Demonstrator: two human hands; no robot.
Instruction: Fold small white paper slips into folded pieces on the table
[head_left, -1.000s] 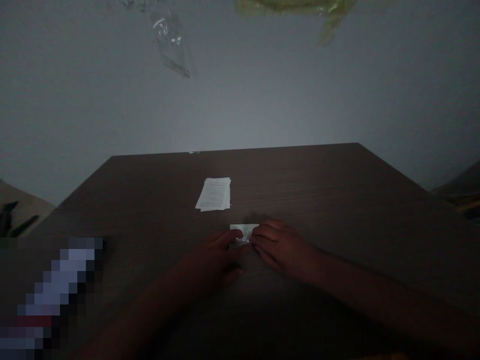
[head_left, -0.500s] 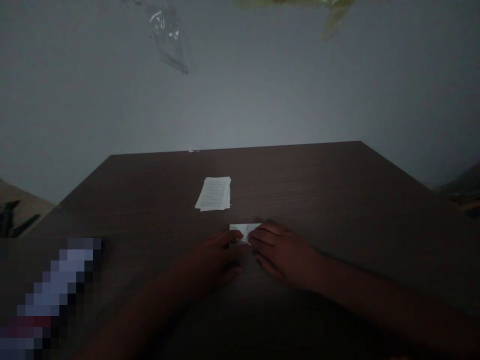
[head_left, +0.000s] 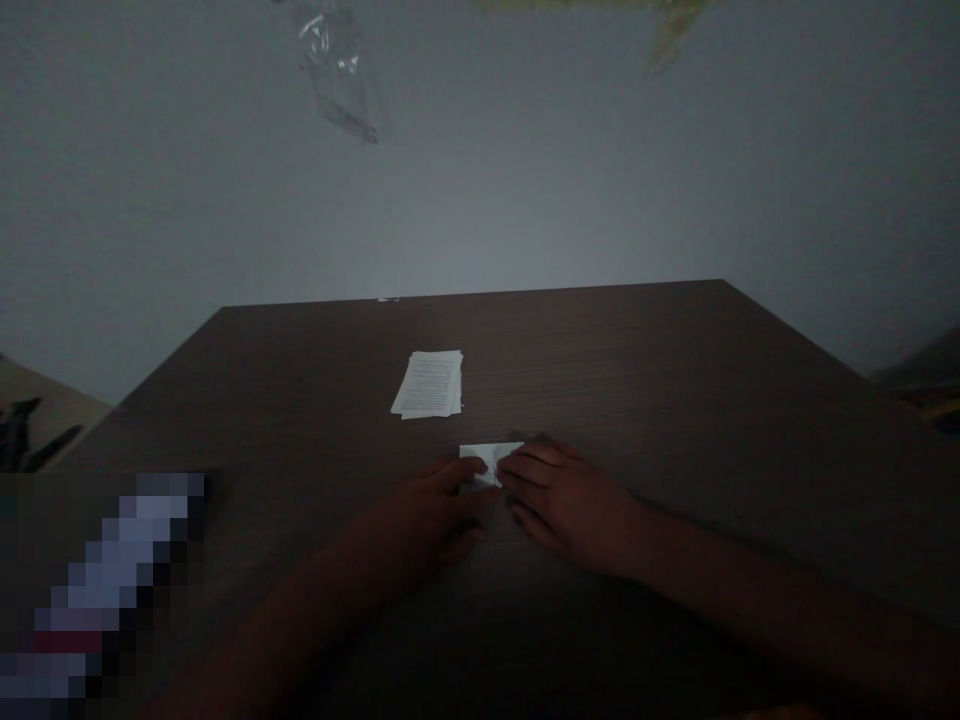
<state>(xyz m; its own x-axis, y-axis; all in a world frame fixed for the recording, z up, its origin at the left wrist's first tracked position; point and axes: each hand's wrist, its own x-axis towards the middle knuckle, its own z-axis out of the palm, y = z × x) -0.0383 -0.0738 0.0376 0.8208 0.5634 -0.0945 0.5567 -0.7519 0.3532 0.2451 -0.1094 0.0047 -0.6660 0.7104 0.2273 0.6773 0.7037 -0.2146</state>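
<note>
At lower left, nearest the viewer, a blurred patch hides most of a pale, elongated object [head_left: 127,560], its identity not discernible. The two forearms enter from the lower corners and converge toward the middle of the dark table [head_left: 637,370]. The left hand [head_left: 442,505] lies with its fingers bent and its thumb set apart on the near side; its index fingertip touches the left part of a small white paper [head_left: 480,453]. The right hand [head_left: 566,500] lies with its fingers close together, their tips over the paper's right part. Whether either hand grips the paper or only presses on it cannot be told. The paper is on the table, between the hands and partly covered by them. Beyond it and slightly left, well within reach, lies a loose stack [head_left: 431,383] of printed sheets, edges uneven. A white scrap [head_left: 388,299] sits at the table's far edge. Behind rises a grey wall [head_left: 555,180], bearing clear plastic [head_left: 337,80] at upper left and a yellowish strip [head_left: 667,40] at upper right.
</note>
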